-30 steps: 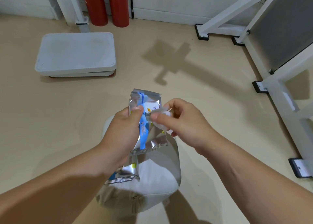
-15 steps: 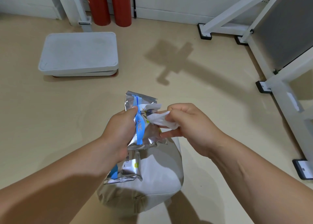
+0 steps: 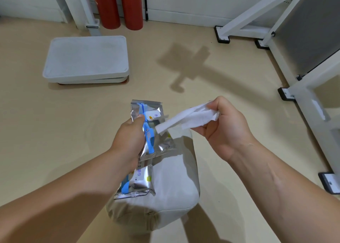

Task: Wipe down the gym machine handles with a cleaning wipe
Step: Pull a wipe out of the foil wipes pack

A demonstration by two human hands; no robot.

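White wipe point(image 3: 187, 119) pinched in R hand point(image 3: 227, 132), beside foil pack point(image 3: 161, 144) gripped by L hand point(image 3: 128, 138).

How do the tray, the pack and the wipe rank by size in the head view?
1. Tray
2. Pack
3. Wipe
Pack and wipe are nearer the camera, so real sizes are unsure.

Wipe point(image 3: 191, 118): plain white. Upper packet point(image 3: 156, 143): shiny silver foil, bright blue stripe, white label with small orange-yellow mark. Lower packet point(image 3: 141, 182): silver, blue patch, dark print, yellow-green dot. Cushion point(image 3: 173, 187): white to pale grey. Floor point(image 3: 55, 132): beige. Platform point(image 3: 86, 57): pale grey, reddish underside. Cylinders point(image 3: 131, 7): red. Machine frame point(image 3: 309, 103): white, black feet point(image 3: 284, 93), grey panel point(image 3: 309, 31).
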